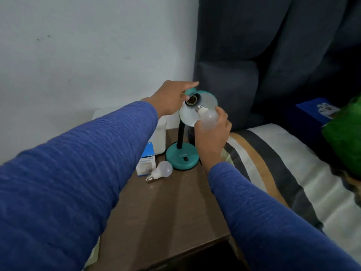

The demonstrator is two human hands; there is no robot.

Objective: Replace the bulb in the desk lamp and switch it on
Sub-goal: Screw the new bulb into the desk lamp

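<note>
A teal desk lamp stands on a brown bedside table (166, 212), its round base (182, 158) carrying a black rocker switch (186, 158). My left hand (172, 98) grips the back of the lamp's shade (209, 100), which is tilted towards me so the bare socket (190, 99) shows. My right hand (212, 133) holds a white bulb (208, 117) by its globe, screw cap pointing at the socket and a short gap away from it. A second white bulb (162, 170) lies on its side on the table, left of the base.
A blue and white bulb box (146, 161) stands left of the loose bulb, with a white container (159, 136) behind it by the wall. To the right is a bed with a striped pillow (273, 163) and a dark padded headboard (273, 55). A green object (343, 133) sits at the right edge.
</note>
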